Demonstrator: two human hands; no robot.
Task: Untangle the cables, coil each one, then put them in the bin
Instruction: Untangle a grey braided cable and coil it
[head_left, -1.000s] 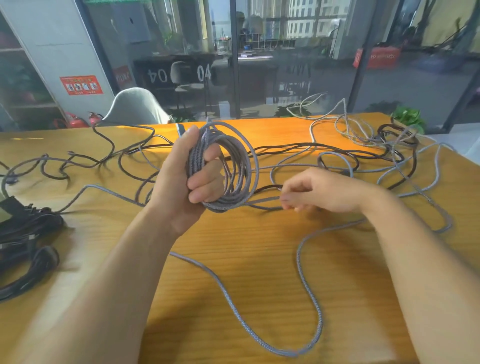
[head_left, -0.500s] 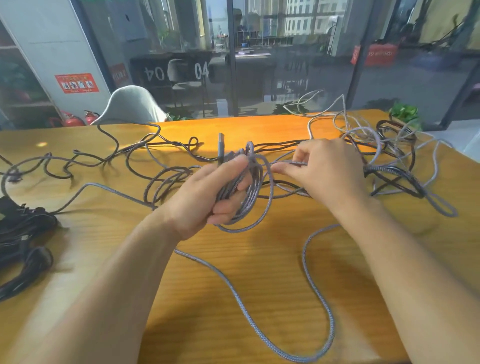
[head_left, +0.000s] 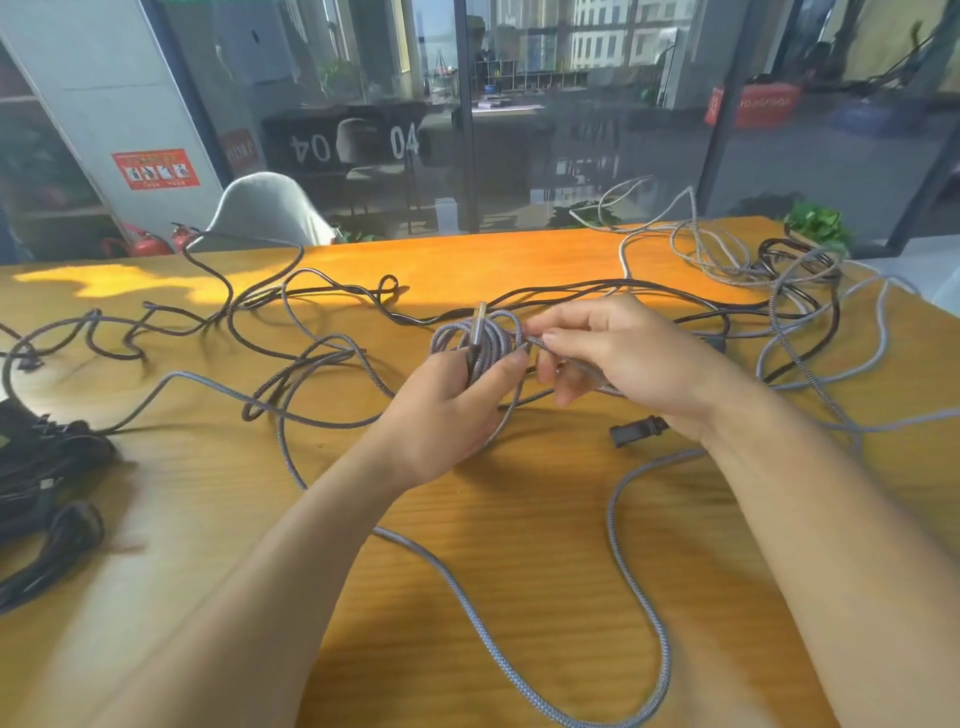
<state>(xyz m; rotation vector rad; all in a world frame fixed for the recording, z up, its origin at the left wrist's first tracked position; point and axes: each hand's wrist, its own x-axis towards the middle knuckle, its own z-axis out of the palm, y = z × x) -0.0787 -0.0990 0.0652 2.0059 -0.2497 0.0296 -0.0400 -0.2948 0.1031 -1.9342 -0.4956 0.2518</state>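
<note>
In the head view, the right hand (head_left: 618, 358) had carried the grey braided cable (head_left: 639, 613) up from the table (head_left: 260, 499) to the coil (head_left: 480, 343), adding one more turn; much slack remained beneath the coil. The left hand (head_left: 457, 410) gripped the coil, its metal plug (head_left: 477, 332) upright. The right hand pinched the strand beside the coil. Smooth black cables (head_left: 332, 291) lay tangled beyond it.

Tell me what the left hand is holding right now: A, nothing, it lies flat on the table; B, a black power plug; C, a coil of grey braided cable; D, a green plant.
C: the left hand grips a coil of grey braided cable with a metal plug end sticking up from it, while the right hand pinches a strand beside the coil.
</note>
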